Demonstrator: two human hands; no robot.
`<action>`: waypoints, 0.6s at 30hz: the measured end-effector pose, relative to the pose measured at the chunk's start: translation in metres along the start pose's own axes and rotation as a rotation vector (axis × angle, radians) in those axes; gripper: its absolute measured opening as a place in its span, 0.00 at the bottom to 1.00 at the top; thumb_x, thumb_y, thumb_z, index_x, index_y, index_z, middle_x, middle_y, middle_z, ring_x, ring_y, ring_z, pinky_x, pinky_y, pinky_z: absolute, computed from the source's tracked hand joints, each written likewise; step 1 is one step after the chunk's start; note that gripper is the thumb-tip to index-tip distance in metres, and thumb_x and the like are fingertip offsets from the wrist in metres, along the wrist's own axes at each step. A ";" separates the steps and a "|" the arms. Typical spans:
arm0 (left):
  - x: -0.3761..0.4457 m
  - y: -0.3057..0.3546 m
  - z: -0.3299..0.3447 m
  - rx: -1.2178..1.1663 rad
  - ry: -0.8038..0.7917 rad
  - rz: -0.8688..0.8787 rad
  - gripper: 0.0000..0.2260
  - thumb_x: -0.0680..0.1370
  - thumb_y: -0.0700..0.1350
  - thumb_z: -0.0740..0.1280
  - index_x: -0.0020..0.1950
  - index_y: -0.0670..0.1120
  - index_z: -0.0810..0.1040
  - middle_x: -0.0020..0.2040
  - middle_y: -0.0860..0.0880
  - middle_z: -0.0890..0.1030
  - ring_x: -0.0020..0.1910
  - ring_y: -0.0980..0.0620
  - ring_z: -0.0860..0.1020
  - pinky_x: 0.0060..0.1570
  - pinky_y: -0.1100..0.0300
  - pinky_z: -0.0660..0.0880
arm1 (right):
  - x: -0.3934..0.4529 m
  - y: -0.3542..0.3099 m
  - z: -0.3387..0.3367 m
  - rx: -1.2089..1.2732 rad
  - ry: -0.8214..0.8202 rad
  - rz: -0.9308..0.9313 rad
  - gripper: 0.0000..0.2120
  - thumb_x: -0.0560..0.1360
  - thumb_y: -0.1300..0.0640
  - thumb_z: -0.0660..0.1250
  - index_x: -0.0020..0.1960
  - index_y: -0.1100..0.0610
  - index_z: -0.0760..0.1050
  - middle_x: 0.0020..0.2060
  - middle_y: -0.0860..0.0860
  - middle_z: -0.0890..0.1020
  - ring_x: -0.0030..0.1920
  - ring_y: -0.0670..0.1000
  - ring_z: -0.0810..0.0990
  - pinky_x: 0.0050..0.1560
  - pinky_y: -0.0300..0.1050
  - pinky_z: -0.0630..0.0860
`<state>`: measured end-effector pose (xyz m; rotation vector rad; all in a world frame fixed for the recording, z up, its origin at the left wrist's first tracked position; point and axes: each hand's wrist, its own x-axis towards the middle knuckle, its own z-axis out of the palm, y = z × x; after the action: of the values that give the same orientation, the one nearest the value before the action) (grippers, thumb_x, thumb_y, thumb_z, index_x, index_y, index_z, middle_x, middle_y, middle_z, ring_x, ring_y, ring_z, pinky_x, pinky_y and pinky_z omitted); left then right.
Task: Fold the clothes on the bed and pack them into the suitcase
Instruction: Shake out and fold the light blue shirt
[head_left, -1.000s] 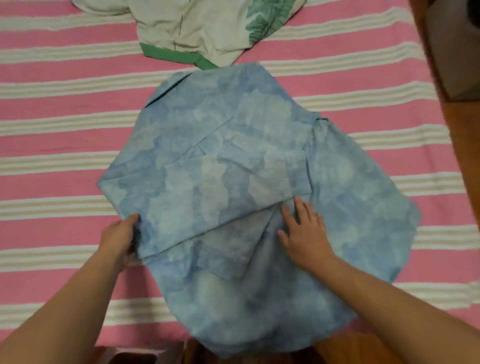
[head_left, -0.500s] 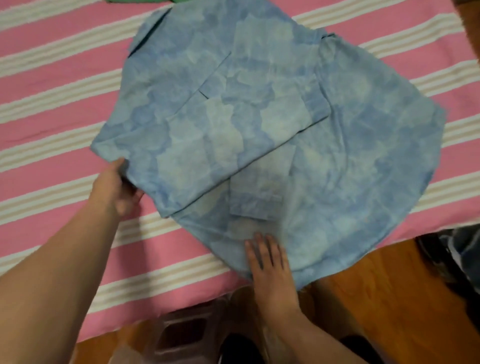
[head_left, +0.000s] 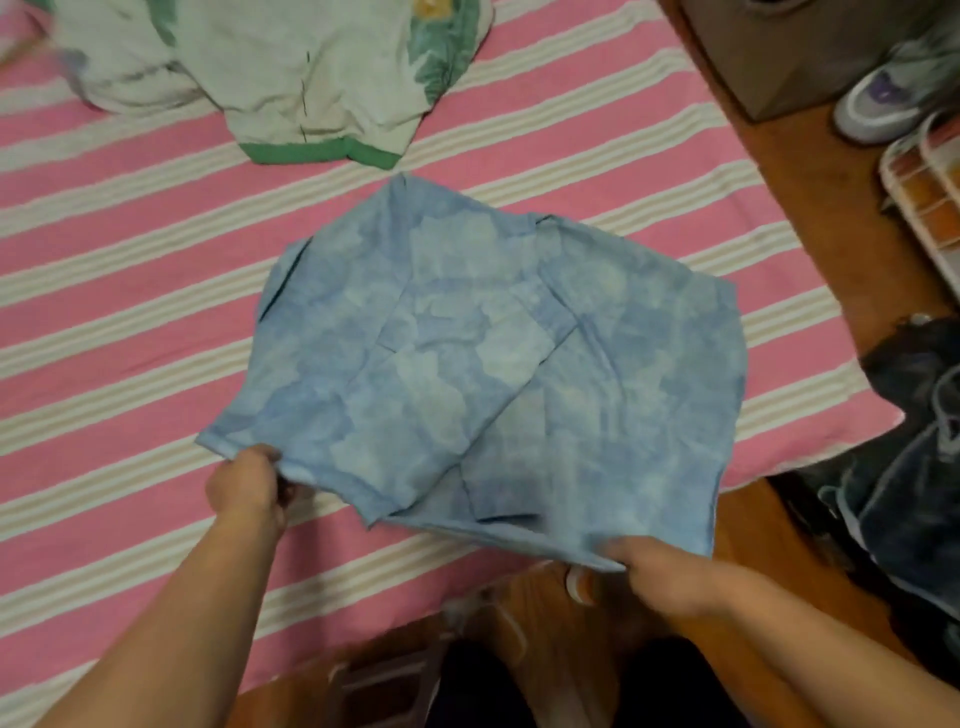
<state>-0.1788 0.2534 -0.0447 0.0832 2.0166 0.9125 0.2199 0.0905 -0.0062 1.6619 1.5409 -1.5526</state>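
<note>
A blue tie-dye shirt (head_left: 467, 364) lies partly folded on the pink and cream striped bed (head_left: 130, 270), its sleeves turned in over the middle. My left hand (head_left: 247, 486) grips the shirt's near left corner. My right hand (head_left: 670, 574) holds the near right hem, which is lifted a little off the bed edge. A white garment with green trim and a leaf print (head_left: 311, 78) lies crumpled at the far side of the bed. No suitcase is in view.
Wooden floor (head_left: 810, 171) runs along the bed's right side. A grey box (head_left: 789, 47), a white and purple sneaker (head_left: 883, 98) and a rack (head_left: 930, 202) stand there. Dark clothing or bags (head_left: 914, 467) lie at the right. A stool (head_left: 384, 680) stands below the bed edge.
My right hand left the shirt's surface and took hold of the near right hem. My left hand kept hold of the left edge. The shirt's bottom edge is now raised.
</note>
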 end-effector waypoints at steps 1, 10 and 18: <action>-0.010 0.015 0.014 -0.025 0.011 0.038 0.13 0.72 0.35 0.65 0.56 0.42 0.76 0.37 0.46 0.77 0.28 0.50 0.75 0.22 0.63 0.71 | -0.002 0.000 -0.025 0.008 -0.011 0.020 0.17 0.74 0.61 0.60 0.58 0.50 0.80 0.55 0.46 0.82 0.58 0.48 0.79 0.55 0.33 0.74; 0.009 0.085 0.221 0.821 -0.287 0.566 0.28 0.77 0.55 0.67 0.74 0.45 0.68 0.68 0.37 0.74 0.63 0.37 0.77 0.59 0.49 0.75 | 0.102 0.081 -0.200 -0.065 0.353 0.273 0.13 0.74 0.65 0.65 0.55 0.55 0.81 0.57 0.57 0.84 0.59 0.57 0.81 0.48 0.41 0.72; 0.036 -0.013 0.210 1.646 -0.338 0.839 0.32 0.81 0.69 0.47 0.83 0.59 0.50 0.84 0.44 0.49 0.81 0.39 0.50 0.79 0.46 0.49 | 0.149 0.121 -0.146 -0.302 0.497 0.328 0.13 0.82 0.45 0.58 0.58 0.49 0.77 0.58 0.51 0.83 0.61 0.54 0.80 0.63 0.49 0.70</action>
<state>-0.0388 0.3783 -0.1474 1.8839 1.8328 -0.5568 0.3573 0.2399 -0.1371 2.0803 1.5257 -0.7321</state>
